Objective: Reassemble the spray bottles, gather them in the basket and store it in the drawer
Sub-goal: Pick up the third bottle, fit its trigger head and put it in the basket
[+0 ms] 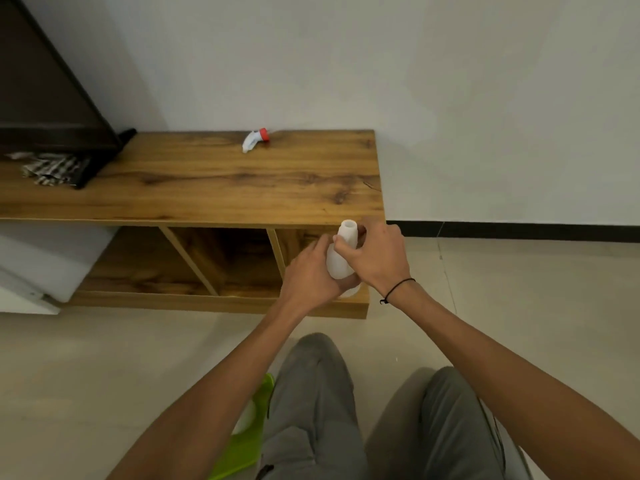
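You've got both hands closed on the open-necked bottle, left grip low, right grip at neck; keep it upright, then fetch the trigger head near the tabletop's back edge.

Both arms reach forward, close together. The left hand curls its fingers shut, palm turned right. The right hand closes just above it, a black string around its wrist.

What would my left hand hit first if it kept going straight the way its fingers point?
The left hand already wraps the white bottle. Straight on, it would probably meet the wooden cabinet's front edge or upright divider, though depth is unclear.
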The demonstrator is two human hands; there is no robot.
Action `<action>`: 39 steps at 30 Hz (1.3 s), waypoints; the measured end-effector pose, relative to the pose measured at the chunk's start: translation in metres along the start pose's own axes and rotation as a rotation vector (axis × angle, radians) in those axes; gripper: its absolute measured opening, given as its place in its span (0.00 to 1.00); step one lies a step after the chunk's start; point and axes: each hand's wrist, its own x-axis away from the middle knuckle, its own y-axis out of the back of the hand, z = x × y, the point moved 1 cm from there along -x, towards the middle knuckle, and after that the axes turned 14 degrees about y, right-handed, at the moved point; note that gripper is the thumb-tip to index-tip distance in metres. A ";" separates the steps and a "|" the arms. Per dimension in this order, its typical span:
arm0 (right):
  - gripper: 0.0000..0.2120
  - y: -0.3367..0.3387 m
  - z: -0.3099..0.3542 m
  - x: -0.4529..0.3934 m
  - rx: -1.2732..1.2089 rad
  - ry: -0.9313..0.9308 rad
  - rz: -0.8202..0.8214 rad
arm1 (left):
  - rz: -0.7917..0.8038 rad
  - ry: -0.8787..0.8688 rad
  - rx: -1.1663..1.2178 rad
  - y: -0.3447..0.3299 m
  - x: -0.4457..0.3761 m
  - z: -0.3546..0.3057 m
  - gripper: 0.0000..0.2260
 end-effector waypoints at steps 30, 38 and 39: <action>0.08 -0.046 0.048 -0.206 -0.051 0.321 0.304 | -0.231 0.143 0.098 0.125 -0.160 0.039 0.44; 0.14 -0.088 0.036 -0.276 -0.001 0.406 0.336 | -0.267 0.176 0.122 0.124 -0.177 0.070 0.45; 0.15 -0.096 0.037 -0.286 0.030 0.420 0.356 | -0.264 0.176 0.141 0.124 -0.178 0.070 0.45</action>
